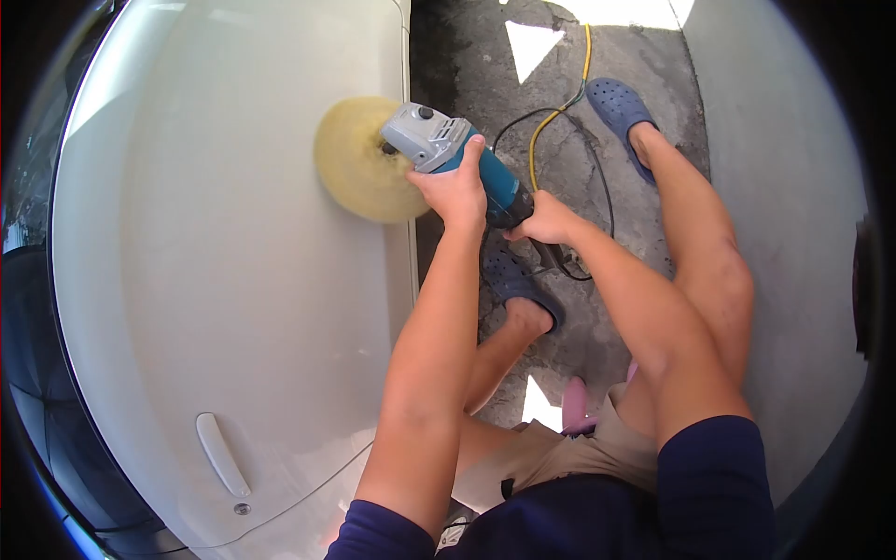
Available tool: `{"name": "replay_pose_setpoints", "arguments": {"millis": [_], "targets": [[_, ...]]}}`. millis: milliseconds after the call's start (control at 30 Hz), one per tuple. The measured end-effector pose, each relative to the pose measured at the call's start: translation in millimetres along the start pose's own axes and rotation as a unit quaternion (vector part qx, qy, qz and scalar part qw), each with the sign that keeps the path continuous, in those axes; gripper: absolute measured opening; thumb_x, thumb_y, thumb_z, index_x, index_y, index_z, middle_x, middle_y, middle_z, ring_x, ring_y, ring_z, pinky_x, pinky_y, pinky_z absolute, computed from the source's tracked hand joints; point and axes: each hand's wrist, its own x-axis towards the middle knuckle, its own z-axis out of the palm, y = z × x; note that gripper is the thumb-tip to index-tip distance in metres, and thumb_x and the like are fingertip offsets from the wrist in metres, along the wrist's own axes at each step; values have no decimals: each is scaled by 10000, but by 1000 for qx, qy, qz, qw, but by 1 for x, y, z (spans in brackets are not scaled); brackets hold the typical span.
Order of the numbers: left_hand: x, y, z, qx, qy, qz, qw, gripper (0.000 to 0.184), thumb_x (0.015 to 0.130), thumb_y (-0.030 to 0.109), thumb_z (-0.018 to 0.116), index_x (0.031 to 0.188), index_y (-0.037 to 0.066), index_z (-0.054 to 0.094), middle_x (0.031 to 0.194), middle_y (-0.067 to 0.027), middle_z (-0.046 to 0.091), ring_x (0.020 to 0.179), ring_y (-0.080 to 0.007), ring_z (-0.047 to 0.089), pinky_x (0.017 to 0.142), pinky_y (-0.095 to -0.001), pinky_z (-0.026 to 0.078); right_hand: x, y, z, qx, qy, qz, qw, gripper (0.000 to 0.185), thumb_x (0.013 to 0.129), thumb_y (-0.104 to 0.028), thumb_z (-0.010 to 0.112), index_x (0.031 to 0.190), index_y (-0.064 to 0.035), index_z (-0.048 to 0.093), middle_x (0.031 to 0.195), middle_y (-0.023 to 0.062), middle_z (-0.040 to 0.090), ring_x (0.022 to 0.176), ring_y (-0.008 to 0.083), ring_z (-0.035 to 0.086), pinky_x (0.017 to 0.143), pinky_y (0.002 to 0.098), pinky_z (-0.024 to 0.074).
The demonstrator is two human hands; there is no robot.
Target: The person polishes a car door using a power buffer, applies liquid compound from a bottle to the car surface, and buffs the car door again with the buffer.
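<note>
A teal and grey electric polisher (497, 177) is held in both hands, low against a pale car door (224, 289). My left hand (455, 194) is closed around its body just behind the grey metal head, thumb up along the side. Farther back, my right hand (549, 220) wraps the dark rear handle. The round yellowish polishing pad (350, 163) lies against the door near its edge, its surface smeared as if spinning. Part of the pad is hidden behind the polisher's head and my left hand.
A yellow cord (535, 154) and a black cable (611, 201) run over the rough concrete floor (644, 47). My feet wear blue clogs (616, 107). A grey wall (793, 233) rises on the right. The door handle (222, 455) sticks out at lower left.
</note>
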Motion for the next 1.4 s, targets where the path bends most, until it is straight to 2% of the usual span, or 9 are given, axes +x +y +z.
{"name": "replay_pose_setpoints", "arguments": {"millis": [100,233,267,333,367,567,700,733,1400], "targets": [[-20,2,-11,-33,19,0,999,1039,739,285,977,1460,-76,321,1404,-222,522,1283,-280,571,1128,-405,450,-27,-7,-5,-42,10,-52,998,422,702,-235,942,1015,6,793,926,149,786,858,266,749,831,389,562],[-71,-8,-53,-78,33,-7,996,973,769,233,964,1456,-60,341,1409,-202,542,1289,-267,572,1139,-401,442,-63,18,23,-99,-16,-32,994,504,683,-266,949,1072,15,796,1037,199,797,997,318,760,923,392,564],[-79,-7,-63,-78,37,-12,996,947,781,208,959,1456,-54,349,1410,-193,551,1293,-262,572,1143,-400,440,-78,16,28,-99,-27,-40,994,596,670,-361,943,1098,23,787,1075,255,779,1050,387,753,943,432,568],[-113,-22,-88,-110,51,-4,993,1003,769,243,975,1469,-86,336,1397,-229,546,1272,-281,582,1136,-409,449,-108,28,46,-117,-37,-31,992,529,679,-355,932,1060,-12,798,1079,248,779,1063,404,746,929,442,574],[-128,-24,-102,-153,49,-13,987,933,775,189,971,1436,-74,367,1391,-223,552,1268,-270,587,1133,-402,458,-126,24,55,-137,-43,-14,989,544,679,-361,925,1081,-20,792,1089,250,777,1067,406,744,931,450,578],[-174,-48,-165,-169,47,10,984,878,782,177,968,1417,-56,408,1375,-203,581,1241,-264,611,1110,-400,480,-181,44,109,-160,-16,-25,987,583,661,-383,928,1102,-30,783,1079,236,782,1033,402,753,919,446,592],[-182,-43,-166,-164,43,-1,986,930,775,171,970,1437,-73,364,1396,-220,552,1263,-277,594,1115,-401,475,-180,57,125,-159,38,-42,986,591,649,-391,939,1082,-21,780,1040,237,783,1005,411,755,904,451,594],[-188,-42,-165,-164,36,-5,986,955,774,169,969,1450,-77,342,1404,-226,539,1277,-281,586,1118,-404,472,-184,59,122,-162,17,-18,987,635,665,-387,936,1169,-41,767,1123,230,779,1074,404,745,956,447,584],[-161,-61,-136,-130,56,1,990,925,778,175,965,1448,-59,372,1390,-191,544,1248,-252,585,1110,-384,465,-161,66,101,-62,21,-63,996,626,624,-305,947,1147,-20,755,1071,218,787,1011,393,763,919,445,580]]}}
